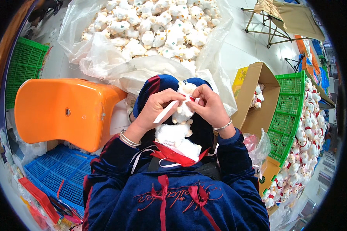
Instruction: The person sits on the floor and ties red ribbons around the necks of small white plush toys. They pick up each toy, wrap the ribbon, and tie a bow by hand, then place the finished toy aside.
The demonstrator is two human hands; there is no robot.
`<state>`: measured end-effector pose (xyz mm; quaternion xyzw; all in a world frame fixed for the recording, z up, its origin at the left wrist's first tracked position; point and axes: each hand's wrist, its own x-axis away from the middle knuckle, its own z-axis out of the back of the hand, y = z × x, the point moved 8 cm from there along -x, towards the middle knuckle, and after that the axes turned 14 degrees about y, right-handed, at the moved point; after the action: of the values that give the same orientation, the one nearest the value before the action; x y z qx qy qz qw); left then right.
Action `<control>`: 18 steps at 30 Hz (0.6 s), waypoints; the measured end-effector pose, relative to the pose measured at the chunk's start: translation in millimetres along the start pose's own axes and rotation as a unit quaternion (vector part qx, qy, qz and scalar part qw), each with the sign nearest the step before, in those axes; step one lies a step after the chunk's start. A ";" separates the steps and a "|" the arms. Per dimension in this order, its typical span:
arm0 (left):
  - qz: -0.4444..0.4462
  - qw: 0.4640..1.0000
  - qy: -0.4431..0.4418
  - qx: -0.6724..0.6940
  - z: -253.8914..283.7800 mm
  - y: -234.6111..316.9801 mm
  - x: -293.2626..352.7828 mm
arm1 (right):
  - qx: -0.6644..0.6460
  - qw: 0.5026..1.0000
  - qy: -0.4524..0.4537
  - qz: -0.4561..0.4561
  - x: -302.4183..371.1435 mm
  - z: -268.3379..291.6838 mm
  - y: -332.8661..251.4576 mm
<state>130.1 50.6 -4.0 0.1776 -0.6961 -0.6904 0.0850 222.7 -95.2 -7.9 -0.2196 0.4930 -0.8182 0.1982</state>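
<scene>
Above my knees a small white plush toy (184,112) stands upright between my hands, with a bit of red at its neck. My left hand (158,106) is closed in a pinch at the neck, and a white ribbon (166,111) trails from its fingers. From the other side my right hand (211,107) pinches a short white end of ribbon by the red piece. The fingertips partly hide how the ribbon runs. More white plush toys (169,134) lie on my lap, beside red cloth pieces (173,154) with white ribbons.
Ahead is a large clear plastic bag (115,63) of white plush toys. An orange stool (61,111) and a blue crate (61,169) are at left. To the right stand a cardboard box (268,86), a green crate (285,111) and many toys with red collars (302,142). A folding chair (297,19) is beyond.
</scene>
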 end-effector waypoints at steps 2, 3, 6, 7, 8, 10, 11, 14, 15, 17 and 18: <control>-0.028 0.998 -0.038 0.046 0.0 4.9 -1.4 | -0.019 0.999 0.005 0.035 -0.7 2.6 -0.4; 0.120 0.981 -0.064 0.136 0.0 -9.8 1.6 | -0.049 0.999 -0.001 -0.008 -1.6 4.7 3.2; 0.184 0.971 -0.065 0.139 4.2 -21.8 -2.5 | -0.076 0.996 0.003 -0.054 -6.0 9.5 -2.6; 0.219 0.965 -0.053 0.134 3.5 -25.6 -2.3 | -0.045 0.999 0.023 -0.019 -7.0 10.6 -6.1; 0.254 0.958 -0.041 0.129 1.7 -27.0 -2.2 | -0.013 0.999 0.043 0.016 -7.4 11.7 -10.9; 0.274 0.954 -0.023 0.118 3.3 -27.6 -3.0 | 0.047 0.997 0.021 0.053 -4.3 8.0 -26.5; 0.260 0.959 -0.016 0.112 5.3 -25.9 -4.8 | 0.081 0.994 0.016 0.074 -3.0 5.8 -35.2; 0.245 0.964 -0.009 0.100 8.1 -7.8 -9.8 | 0.155 0.980 0.020 0.124 -2.9 1.0 -43.1; 0.246 0.967 -0.012 0.067 5.9 0.4 -11.1 | 0.171 0.976 0.023 0.132 -2.7 0.5 -44.2; 0.244 0.968 -0.026 0.058 1.0 -0.2 -10.8 | 0.188 0.968 0.045 0.159 -1.6 -0.4 -48.1; 0.249 0.965 -0.028 0.074 -0.9 -3.7 -9.2 | 0.188 0.964 0.065 0.176 0.2 -1.9 -47.9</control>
<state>139.3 53.2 -6.5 -0.0151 -0.7694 -0.5991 0.2210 216.3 -73.1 34.2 -0.0347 0.3733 -0.8606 0.3445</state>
